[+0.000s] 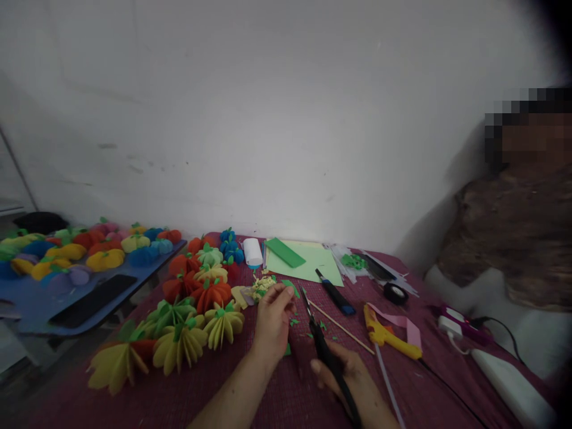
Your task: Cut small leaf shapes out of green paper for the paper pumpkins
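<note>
My left hand (273, 319) is closed in a pinch on a small piece of green paper (293, 287), which shows at the fingertips. In my right hand (351, 375) are black-handled scissors (325, 348), their blades pointing up and away from me, close to the green paper. Small green scraps (322, 325) lie on the table under the blades. A thin wooden stick (344, 328) rests just right of the scissors, and a utility knife (335, 292) with a dark blue handle lies beyond it.
Several paper pumpkins (212, 293) crowd the left of the maroon cloth (210, 387); more sit on a blue table (93, 319). Pale green sheets (317, 262) lie at the back. A yellow glue gun (393, 339) and black tape (395, 292) are right. A person (482, 220) sits beyond.
</note>
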### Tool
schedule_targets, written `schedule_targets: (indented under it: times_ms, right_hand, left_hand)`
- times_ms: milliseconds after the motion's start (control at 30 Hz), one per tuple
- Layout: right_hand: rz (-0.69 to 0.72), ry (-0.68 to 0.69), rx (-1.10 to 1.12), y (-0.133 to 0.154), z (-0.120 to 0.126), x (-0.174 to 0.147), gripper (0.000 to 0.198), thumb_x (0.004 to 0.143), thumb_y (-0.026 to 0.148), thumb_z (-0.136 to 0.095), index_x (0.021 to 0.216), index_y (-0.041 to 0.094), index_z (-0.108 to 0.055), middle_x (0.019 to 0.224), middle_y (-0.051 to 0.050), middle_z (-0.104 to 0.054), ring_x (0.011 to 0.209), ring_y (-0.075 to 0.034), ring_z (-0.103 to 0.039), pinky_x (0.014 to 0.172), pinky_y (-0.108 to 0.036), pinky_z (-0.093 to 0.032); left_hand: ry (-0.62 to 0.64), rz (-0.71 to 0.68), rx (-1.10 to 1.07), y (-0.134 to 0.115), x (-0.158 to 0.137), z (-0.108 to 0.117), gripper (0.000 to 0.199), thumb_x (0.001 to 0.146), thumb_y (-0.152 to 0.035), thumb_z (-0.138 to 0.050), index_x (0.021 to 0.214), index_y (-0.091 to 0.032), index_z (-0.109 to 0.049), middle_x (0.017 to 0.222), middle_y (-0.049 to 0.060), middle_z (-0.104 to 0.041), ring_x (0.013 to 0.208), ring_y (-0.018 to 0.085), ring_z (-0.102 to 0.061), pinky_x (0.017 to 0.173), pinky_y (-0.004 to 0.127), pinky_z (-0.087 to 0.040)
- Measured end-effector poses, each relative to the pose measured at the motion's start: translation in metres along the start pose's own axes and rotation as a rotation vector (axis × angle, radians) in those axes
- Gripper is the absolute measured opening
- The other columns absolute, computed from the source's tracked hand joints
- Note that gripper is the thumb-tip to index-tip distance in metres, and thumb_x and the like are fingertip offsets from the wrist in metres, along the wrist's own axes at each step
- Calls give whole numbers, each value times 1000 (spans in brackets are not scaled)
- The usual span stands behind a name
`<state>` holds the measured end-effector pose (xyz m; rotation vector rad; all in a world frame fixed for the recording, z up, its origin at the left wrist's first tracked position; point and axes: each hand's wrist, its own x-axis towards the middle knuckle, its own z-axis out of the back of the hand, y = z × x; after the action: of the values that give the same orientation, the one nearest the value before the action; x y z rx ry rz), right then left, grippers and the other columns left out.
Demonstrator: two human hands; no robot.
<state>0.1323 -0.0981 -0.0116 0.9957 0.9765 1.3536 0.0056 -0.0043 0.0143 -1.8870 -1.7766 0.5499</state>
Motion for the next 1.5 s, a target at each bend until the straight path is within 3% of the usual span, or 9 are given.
schedule_targets:
  times_ms: [133,267,433,533,633,800,967,1167,1500]
  right_hand:
    - [-67,-104,62,2,0,6,40,77,52,-55,97,17,-53,56,4,-55,38,-9,-43,39,-20,-31]
    - [-101,-133,-58,-1,16,18,45,74,43,-59,110,20,-44,53,8,-54,39,-12,-47,39,-20,-33]
    - [70,-274,-402,-19,33,32,27,70,29,-62,93,20,-51,60,3,-62,56,-18,-59,53,-25,-40]
    - [87,-357,-454,-21,34,40,23,72,28,-60,93,19,-56,68,-2,-66,65,-21,-63,59,-28,-43]
    - [84,-359,-246,-12,32,46,32,69,32,-65,97,18,-58,77,-4,-68,72,-22,-64,59,-28,-45]
    - [-12,-231,132,10,25,36,47,63,53,-71,91,17,-58,53,6,-51,43,-11,-47,42,-22,-35]
    - [66,-53,391,14,20,14,41,74,53,-64,94,17,-58,71,-1,-58,61,-14,-54,54,-25,-42]
    - [196,-288,405,17,21,25,38,67,37,-76,91,19,-54,68,2,-58,57,-13,-52,54,-25,-41]
    - [180,-214,644,32,13,33,41,66,32,-77,97,18,-53,64,4,-60,52,-11,-55,52,-22,-43]
  left_hand:
    - [2,15,7,-1,1,1,26,56,-27,-82,68,-17,-60,65,-4,-57,62,10,-55,56,20,-39]
    - [9,11,33,-2,1,1,27,56,-29,-82,66,-16,-61,62,-4,-57,59,9,-53,54,19,-39]
    - [8,11,69,-1,0,1,27,57,-33,-82,64,-15,-63,61,-2,-58,57,9,-52,52,19,-38]
    - [9,3,99,0,1,2,27,58,-34,-81,65,-15,-64,62,-1,-59,56,9,-52,51,19,-37]
    - [5,28,86,1,2,3,28,56,-34,-82,66,-15,-63,64,-1,-60,59,10,-54,53,19,-38]
    - [17,98,62,1,-1,1,29,54,-31,-82,65,-16,-60,62,-2,-59,58,10,-54,52,20,-38]
    - [67,128,49,2,-3,1,25,57,-27,-81,65,-17,-59,61,-4,-57,59,9,-52,52,20,-37]
    - [199,211,102,7,-10,-1,22,61,-27,-80,64,-17,-60,59,-4,-53,57,8,-48,53,19,-36]
    - [406,217,234,15,-16,-3,19,72,-30,-72,67,-15,-63,65,2,-61,59,13,-55,55,23,-36]
